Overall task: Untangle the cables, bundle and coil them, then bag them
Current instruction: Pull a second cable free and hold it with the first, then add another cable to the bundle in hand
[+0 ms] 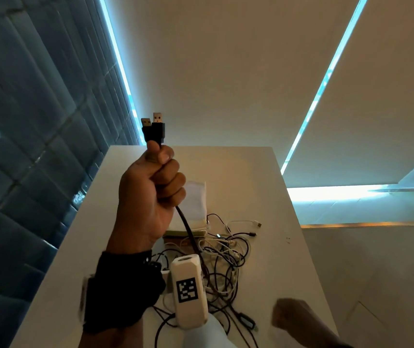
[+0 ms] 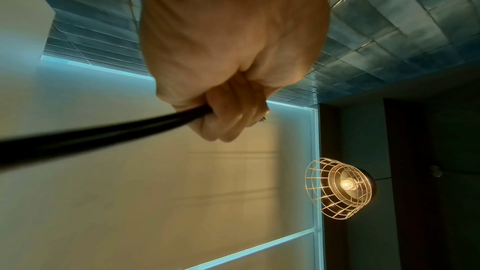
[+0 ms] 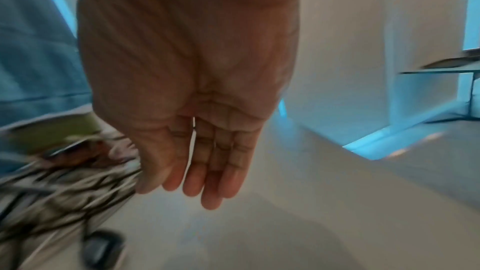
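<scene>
Left hand [image 1: 148, 194], raised above the white rectangular table [image 1: 263, 172], fingers curled tightly round a thick black cable [image 1: 188, 229]; its two black USB plugs with metal tips [image 1: 153, 129] stand upright side by side above the thumb. The cable descends from the fist into a tangled heap of thin black and white cables [image 1: 223, 262] lying on the table's near half. A white fabric pouch [image 1: 197, 204] lies just behind the heap, partly hidden by the hand. Right hand [image 3: 197, 130], low beside the heap, fingers straight and close together, holding nothing; whether it touches the table cannot be told. A wire-cage lamp [image 2: 340, 188] glows in the left wrist view.
</scene>
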`<control>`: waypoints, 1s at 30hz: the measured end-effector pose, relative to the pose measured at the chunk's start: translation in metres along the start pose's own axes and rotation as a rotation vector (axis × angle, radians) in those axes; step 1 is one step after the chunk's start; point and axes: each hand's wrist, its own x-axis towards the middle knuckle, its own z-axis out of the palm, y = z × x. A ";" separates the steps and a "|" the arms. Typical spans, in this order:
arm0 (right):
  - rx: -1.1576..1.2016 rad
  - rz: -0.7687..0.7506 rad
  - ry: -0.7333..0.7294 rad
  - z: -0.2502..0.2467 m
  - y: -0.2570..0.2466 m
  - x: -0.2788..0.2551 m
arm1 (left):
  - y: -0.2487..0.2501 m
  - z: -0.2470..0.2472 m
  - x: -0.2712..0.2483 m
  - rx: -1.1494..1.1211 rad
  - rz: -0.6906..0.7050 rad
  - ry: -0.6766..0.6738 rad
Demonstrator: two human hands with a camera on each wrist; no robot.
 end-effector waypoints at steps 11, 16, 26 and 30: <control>-0.409 -0.040 -0.076 0.019 -0.094 0.017 | 0.016 -0.022 -0.012 -0.011 0.016 0.023; 0.012 -0.170 0.135 -0.038 -0.111 0.002 | 0.013 -0.024 -0.010 0.011 0.039 0.040; 1.008 -0.589 0.460 -0.101 -0.231 -0.005 | -0.025 -0.004 0.001 0.431 -0.078 0.143; 0.875 -0.712 0.390 -0.103 -0.270 -0.011 | -0.038 -0.004 0.000 0.702 -0.118 0.132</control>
